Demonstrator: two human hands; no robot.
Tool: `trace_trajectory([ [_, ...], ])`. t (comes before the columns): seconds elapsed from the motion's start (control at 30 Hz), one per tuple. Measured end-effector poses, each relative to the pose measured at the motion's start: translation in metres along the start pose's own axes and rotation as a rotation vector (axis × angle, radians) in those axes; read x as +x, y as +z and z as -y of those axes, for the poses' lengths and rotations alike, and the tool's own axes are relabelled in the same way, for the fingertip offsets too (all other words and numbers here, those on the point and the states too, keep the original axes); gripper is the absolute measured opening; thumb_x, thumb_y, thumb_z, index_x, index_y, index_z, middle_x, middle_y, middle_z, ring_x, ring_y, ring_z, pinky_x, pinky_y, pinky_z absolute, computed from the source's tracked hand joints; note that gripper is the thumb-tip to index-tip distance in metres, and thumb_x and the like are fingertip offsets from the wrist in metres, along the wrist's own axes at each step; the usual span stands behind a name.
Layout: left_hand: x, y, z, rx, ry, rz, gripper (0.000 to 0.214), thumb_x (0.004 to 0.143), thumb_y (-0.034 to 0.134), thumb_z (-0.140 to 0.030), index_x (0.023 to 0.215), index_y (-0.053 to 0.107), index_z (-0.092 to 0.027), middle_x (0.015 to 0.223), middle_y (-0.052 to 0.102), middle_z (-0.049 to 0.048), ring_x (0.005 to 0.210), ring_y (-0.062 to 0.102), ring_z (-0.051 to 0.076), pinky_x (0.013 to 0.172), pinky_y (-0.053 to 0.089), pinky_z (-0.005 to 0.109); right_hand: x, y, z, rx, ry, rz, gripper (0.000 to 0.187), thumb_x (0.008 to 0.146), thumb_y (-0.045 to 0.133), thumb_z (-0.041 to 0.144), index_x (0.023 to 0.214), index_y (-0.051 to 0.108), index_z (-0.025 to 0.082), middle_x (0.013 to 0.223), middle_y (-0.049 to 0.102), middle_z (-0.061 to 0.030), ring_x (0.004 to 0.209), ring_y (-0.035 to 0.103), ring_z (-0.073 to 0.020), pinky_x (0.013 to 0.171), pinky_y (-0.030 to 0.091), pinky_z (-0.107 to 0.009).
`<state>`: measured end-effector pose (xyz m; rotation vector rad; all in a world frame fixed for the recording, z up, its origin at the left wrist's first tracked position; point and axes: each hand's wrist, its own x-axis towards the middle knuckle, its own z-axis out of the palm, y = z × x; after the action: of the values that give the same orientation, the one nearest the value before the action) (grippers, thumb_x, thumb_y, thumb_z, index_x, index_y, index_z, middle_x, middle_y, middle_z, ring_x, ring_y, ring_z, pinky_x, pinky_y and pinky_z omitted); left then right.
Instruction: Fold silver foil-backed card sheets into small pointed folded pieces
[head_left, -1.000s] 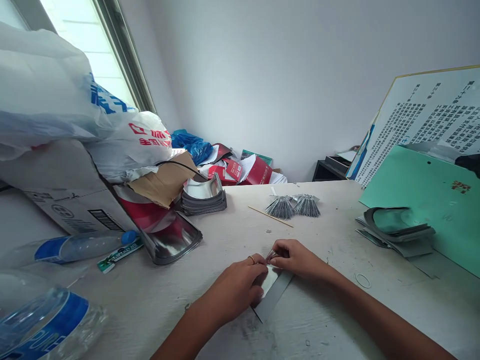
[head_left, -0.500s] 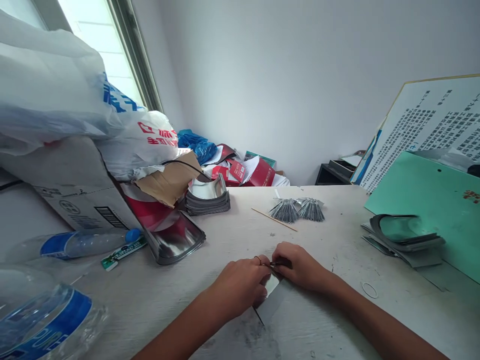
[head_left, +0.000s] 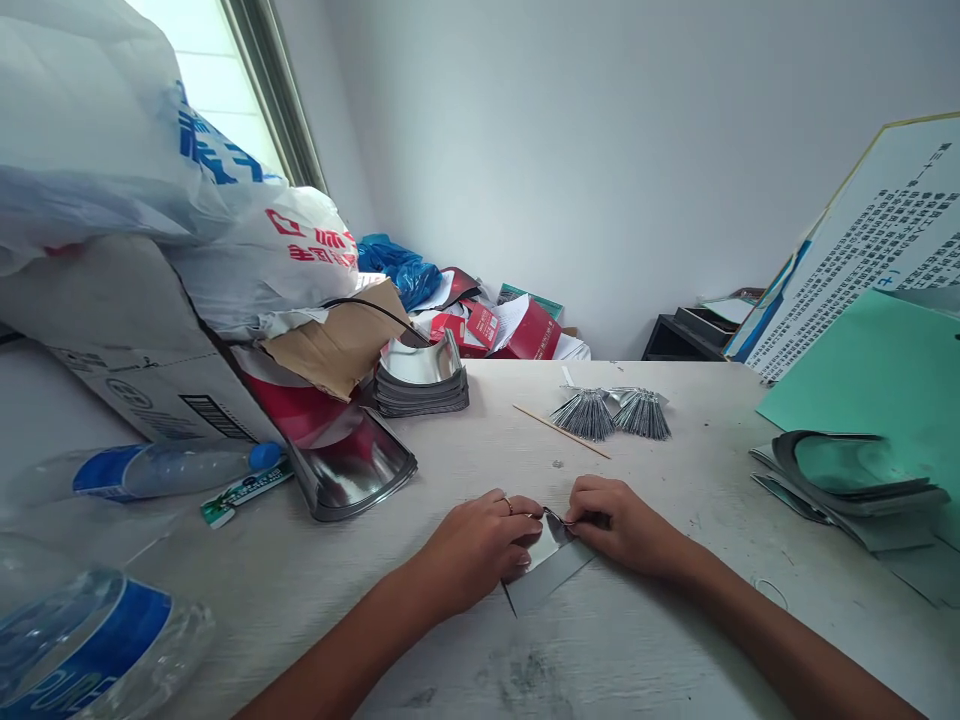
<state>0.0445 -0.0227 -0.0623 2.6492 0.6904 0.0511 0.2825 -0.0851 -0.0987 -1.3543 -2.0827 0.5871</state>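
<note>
Between my hands, low over the table, is a thin bent sheet (head_left: 551,574) with a mirror-like silver face and a dull grey part. My left hand (head_left: 476,545), with a ring on one finger, is closed on its left side, fingers curled over the shiny face. On the far right edge, my right hand (head_left: 619,522) pinches the sheet between thumb and fingers; the fingertips are partly hidden. Beyond the hands lie two fanned bundles of thin metal pieces, a left bundle (head_left: 585,414) and a right bundle (head_left: 642,414), beside a thin wooden stick (head_left: 562,432).
Curved silver sheets stand in a stack (head_left: 421,392) at the back left, with another curved pile (head_left: 356,470) nearer. Dark bent sheets (head_left: 847,480) lie right, by a green folder (head_left: 862,380). Plastic bottles (head_left: 172,470), a box (head_left: 127,330) and bags (head_left: 292,250) crowd the left.
My right hand has shifted slightly right, away from my left hand, and more of the sheet shows between them. The whole view has tilted a little. Both hands still grip the sheet.
</note>
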Motion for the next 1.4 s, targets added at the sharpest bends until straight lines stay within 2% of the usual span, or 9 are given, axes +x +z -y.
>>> trace_trajectory([
  [0.17,-0.002,0.001,0.001,0.007,0.017,-0.017,0.016,0.088,0.056,-0.013,0.094,0.063,-0.027,0.128,0.062,-0.0091,0.095,0.056,0.017,0.080,0.041,0.029,-0.006,-0.010,-0.004,-0.082,-0.067,0.074,0.016,0.091,0.058,0.018,0.096,0.073,0.022,0.090,0.063,-0.0031,0.079,0.059,-0.0153,0.075,0.044,-0.027],
  [0.3,-0.003,0.005,0.002,0.045,0.082,-0.032,0.016,0.087,0.058,-0.011,0.095,0.062,-0.025,0.125,0.062,-0.0060,0.097,0.055,0.018,0.081,0.041,0.029,-0.006,-0.010,-0.003,-0.094,-0.061,0.058,0.014,0.089,0.058,0.015,0.085,0.070,0.020,0.081,0.062,-0.0012,0.074,0.057,-0.0140,0.070,0.041,-0.026],
  [0.47,-0.005,0.009,-0.002,0.093,0.151,-0.061,0.018,0.088,0.056,-0.009,0.098,0.061,-0.024,0.121,0.062,-0.0026,0.098,0.055,0.017,0.086,0.042,0.030,-0.003,-0.004,0.002,-0.047,0.081,-0.042,0.012,0.083,0.061,0.013,0.073,0.064,0.019,0.074,0.063,0.0006,0.068,0.055,-0.0132,0.065,0.039,-0.025],
  [0.63,-0.005,0.012,-0.006,0.191,0.162,-0.086,0.015,0.092,0.050,-0.010,0.096,0.058,-0.022,0.120,0.060,0.0007,0.094,0.054,0.017,0.083,0.043,0.030,-0.003,0.003,0.010,-0.047,0.223,-0.099,0.007,0.077,0.062,0.012,0.077,0.060,0.019,0.073,0.063,0.0011,0.067,0.054,-0.0144,0.061,0.037,-0.025],
  [0.77,-0.005,0.014,-0.008,0.257,0.162,-0.090,0.014,0.094,0.047,-0.012,0.096,0.057,-0.022,0.126,0.057,0.0008,0.097,0.053,0.019,0.085,0.044,0.033,-0.003,0.005,0.013,-0.045,0.303,-0.113,0.007,0.077,0.059,0.015,0.080,0.057,0.020,0.072,0.061,0.0020,0.065,0.052,-0.0144,0.058,0.035,-0.025],
  [0.93,-0.005,0.015,-0.012,0.275,0.126,-0.088,0.015,0.092,0.048,-0.011,0.098,0.056,-0.023,0.125,0.058,-0.0006,0.096,0.053,0.020,0.076,0.044,0.031,-0.003,0.007,0.017,-0.081,0.348,-0.121,0.006,0.077,0.057,0.015,0.077,0.054,0.020,0.073,0.062,0.0015,0.066,0.052,-0.0146,0.058,0.034,-0.025],
  [1.13,-0.004,0.013,-0.016,0.224,0.059,-0.033,0.018,0.091,0.044,-0.009,0.096,0.055,-0.022,0.120,0.058,-0.0002,0.088,0.059,0.016,0.068,0.043,0.027,0.000,0.009,0.018,-0.231,0.421,-0.138,0.010,0.075,0.053,0.010,0.073,0.056,0.020,0.072,0.064,0.0018,0.066,0.053,-0.0145,0.058,0.030,-0.026],
  [1.27,-0.004,0.015,-0.016,0.223,0.043,-0.037,0.019,0.090,0.042,-0.009,0.097,0.052,-0.022,0.119,0.057,-0.0004,0.086,0.061,0.014,0.068,0.044,0.025,-0.001,0.006,0.016,-0.188,0.391,-0.114,0.009,0.076,0.055,0.012,0.074,0.056,0.020,0.074,0.064,0.0021,0.066,0.054,-0.0142,0.058,0.031,-0.025],
  [1.4,-0.005,0.017,-0.015,0.222,0.051,-0.060,0.020,0.091,0.040,-0.009,0.099,0.051,-0.023,0.115,0.059,-0.0017,0.087,0.061,0.014,0.068,0.044,0.025,-0.005,0.005,0.015,-0.198,0.222,-0.101,0.013,0.078,0.053,0.008,0.081,0.055,0.021,0.081,0.063,0.0006,0.072,0.053,-0.0149,0.062,0.034,-0.025],
])
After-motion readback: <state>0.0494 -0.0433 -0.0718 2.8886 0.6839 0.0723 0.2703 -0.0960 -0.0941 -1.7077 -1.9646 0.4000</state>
